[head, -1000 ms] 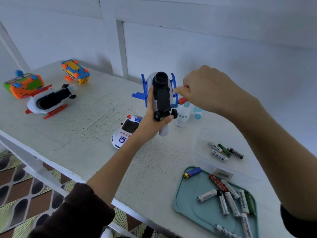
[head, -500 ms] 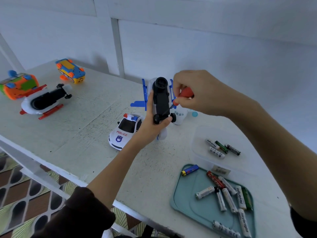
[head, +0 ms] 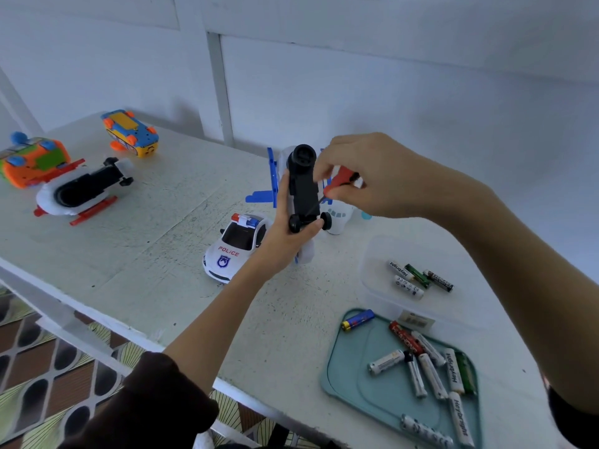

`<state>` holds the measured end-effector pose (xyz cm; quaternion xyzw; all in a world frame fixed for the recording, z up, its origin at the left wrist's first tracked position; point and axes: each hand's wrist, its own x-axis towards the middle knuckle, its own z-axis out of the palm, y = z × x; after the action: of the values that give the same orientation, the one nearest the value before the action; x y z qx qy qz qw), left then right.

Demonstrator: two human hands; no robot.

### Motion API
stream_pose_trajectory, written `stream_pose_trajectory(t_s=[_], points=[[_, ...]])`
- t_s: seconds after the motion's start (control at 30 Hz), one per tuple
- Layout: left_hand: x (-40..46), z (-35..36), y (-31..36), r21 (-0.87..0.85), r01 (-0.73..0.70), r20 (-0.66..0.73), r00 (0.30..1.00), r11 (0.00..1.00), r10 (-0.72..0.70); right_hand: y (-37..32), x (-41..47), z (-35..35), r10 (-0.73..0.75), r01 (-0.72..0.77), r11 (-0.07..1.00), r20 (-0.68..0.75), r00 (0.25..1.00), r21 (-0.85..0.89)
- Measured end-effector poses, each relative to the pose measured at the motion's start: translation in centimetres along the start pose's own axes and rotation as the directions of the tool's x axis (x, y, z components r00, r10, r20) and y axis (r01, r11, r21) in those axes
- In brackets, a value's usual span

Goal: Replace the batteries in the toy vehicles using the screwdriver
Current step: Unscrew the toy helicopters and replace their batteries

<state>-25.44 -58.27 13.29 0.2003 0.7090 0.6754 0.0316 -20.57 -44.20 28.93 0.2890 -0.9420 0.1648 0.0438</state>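
My left hand [head: 285, 236] grips a white and blue toy aircraft [head: 303, 186] upright, its black underside with wheels facing me. My right hand [head: 372, 176] pinches a red-handled screwdriver [head: 340, 180], whose thin shaft angles down-left onto the black underside. A white police car [head: 235, 246] stands just left of my left wrist. A teal tray [head: 343, 377] at the lower right holds several loose batteries [head: 431, 367]. A clear plastic box [head: 376, 254] behind it holds several more batteries [head: 418, 275].
At the far left lie an overturned white and red toy [head: 82, 189], an orange and green toy [head: 32, 162] and a yellow and blue toy [head: 129, 132]. A small white toy [head: 340, 218] stands behind the aircraft. The table's front edge [head: 97, 315] runs diagonally; a white wall backs it.
My right hand has come down and left, and the red screwdriver handle now shows, its tip set against the toy's black underside. The left hand kept hold of the toy.
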Motion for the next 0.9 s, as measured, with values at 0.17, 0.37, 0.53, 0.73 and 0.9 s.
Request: stream_pose_trajectory(t_s=[0.17, 0.37, 0.53, 0.73, 0.9], points=[[0.0, -0.1, -0.1, 0.007, 0.006, -0.012, 1.000, 1.000, -0.005, 0.6, 0.2, 0.5, 0.086, -0.096, 0.977, -0.060, 0.994, -0.192], [0.0, -0.3, -0.3, -0.009, -0.009, -0.039, 0.999, 1.000, 0.009, 0.7, -0.6, 0.6, 0.024, -0.024, 1.000, 0.025, 0.999, 0.011], [-0.1, -0.1, -0.2, -0.005, -0.008, -0.037, 0.999, 1.000, 0.008, 0.0, 0.0, 1.1, 0.128, -0.130, 0.951, -0.026, 0.991, -0.279], [-0.1, 0.2, 0.2, -0.006, -0.016, 0.022, 1.000, 1.000, 0.016, -0.7, 0.2, 0.5, -0.018, 0.010, 0.987, -0.048, 0.999, -0.157], [-0.2, 0.2, 0.2, -0.006, -0.021, 0.006, 1.000, 1.000, 0.021, 0.0, 0.4, 0.1, 0.304, -0.297, 0.915, -0.016, 0.952, -0.272]])
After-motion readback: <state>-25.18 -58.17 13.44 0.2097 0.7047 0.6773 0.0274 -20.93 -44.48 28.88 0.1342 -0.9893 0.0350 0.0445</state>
